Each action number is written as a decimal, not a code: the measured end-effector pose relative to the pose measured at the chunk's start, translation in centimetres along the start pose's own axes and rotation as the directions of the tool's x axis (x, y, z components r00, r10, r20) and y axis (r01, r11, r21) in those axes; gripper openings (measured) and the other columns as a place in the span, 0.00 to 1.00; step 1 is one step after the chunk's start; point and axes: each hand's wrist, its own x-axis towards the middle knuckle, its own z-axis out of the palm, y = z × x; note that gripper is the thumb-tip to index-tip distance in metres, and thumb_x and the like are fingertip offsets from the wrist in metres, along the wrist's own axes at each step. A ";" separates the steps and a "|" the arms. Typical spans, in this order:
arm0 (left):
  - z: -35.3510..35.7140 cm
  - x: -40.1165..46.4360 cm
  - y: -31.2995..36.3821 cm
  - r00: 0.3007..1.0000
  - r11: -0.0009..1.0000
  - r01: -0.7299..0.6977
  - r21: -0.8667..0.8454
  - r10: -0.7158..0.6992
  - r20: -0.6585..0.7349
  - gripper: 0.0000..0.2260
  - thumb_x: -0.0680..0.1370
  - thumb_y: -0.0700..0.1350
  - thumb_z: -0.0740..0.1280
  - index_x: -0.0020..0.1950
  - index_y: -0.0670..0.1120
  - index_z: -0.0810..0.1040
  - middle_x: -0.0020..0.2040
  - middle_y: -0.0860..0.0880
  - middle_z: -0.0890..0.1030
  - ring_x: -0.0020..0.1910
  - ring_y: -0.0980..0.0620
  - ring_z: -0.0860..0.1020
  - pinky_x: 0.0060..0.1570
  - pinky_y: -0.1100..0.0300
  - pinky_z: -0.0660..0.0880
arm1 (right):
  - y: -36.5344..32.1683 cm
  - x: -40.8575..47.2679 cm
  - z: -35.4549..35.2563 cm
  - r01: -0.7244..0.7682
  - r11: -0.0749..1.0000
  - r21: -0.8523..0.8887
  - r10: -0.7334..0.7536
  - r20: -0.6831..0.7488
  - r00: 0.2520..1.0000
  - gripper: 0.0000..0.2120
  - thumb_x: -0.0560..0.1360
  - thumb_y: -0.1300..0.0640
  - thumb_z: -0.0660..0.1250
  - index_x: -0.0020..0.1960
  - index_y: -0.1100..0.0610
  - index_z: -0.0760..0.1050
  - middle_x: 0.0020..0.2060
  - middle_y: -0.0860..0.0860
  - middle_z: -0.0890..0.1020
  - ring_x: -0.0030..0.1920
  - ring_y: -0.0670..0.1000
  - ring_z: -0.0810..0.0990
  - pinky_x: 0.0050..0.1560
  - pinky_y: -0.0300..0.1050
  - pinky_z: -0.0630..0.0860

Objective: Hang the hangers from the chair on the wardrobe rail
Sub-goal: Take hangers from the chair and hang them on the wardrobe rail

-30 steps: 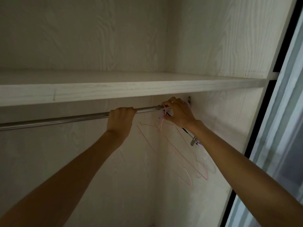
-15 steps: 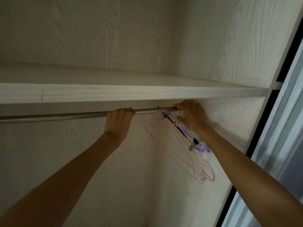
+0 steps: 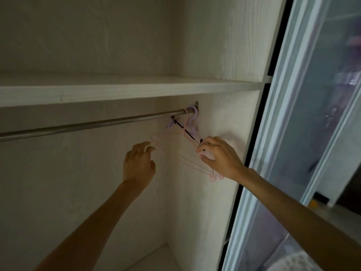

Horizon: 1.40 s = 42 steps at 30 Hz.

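Pale wood-grain panels line the wardrobe around us, with a shelf (image 3: 121, 92) running across above a metal rail (image 3: 88, 125). Beside us on the right stands a frosted sliding door (image 3: 304, 114) in a pale frame.

We see the hangers bunched at the far right end of the rail, close to the side wall. A purple hanger (image 3: 192, 116) hooks over the rail, and a dark bar with clips (image 3: 185, 130) slants down from it toward our right hand. Thin pink hangers (image 3: 175, 153) hang there too, sloping down to the right, their lower tips showing just under our right wrist.

Our right hand (image 3: 218, 155) has its fingers curled at the lower end of the dark bar, pinching it, and the grip looks closed on that bar. Our left hand (image 3: 139, 163) is raised below the rail with its fingers spread and relaxed, holding nothing, just beside the pink hangers' left end.
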 end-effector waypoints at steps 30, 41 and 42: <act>22.6 -29.6 32.7 0.269 0.899 0.207 -0.387 0.328 0.906 0.11 0.75 0.43 0.67 0.56 0.45 0.80 0.57 0.47 0.82 0.57 0.48 0.79 0.61 0.58 0.72 | 6.6 -57.5 -11.5 -0.914 0.190 -0.358 0.784 0.616 -0.078 0.13 0.74 0.64 0.62 0.54 0.57 0.80 0.52 0.56 0.83 0.55 0.53 0.80 0.53 0.39 0.73; 36.1 -37.6 34.6 0.133 0.932 0.301 -0.203 0.170 0.976 0.11 0.77 0.41 0.61 0.56 0.46 0.80 0.60 0.47 0.79 0.59 0.49 0.78 0.59 0.63 0.71 | 14.7 -67.9 1.4 -0.894 0.166 -0.417 0.715 0.675 -0.182 0.14 0.77 0.55 0.60 0.62 0.50 0.73 0.62 0.52 0.77 0.63 0.53 0.75 0.59 0.44 0.71; 37.1 -38.1 34.4 0.161 0.939 0.275 -0.206 0.166 0.973 0.13 0.77 0.39 0.60 0.58 0.46 0.80 0.62 0.47 0.78 0.60 0.49 0.78 0.59 0.62 0.70 | 14.8 -68.5 2.4 -0.887 0.170 -0.430 0.726 0.664 -0.183 0.16 0.78 0.53 0.60 0.65 0.50 0.70 0.64 0.51 0.75 0.65 0.53 0.73 0.60 0.44 0.70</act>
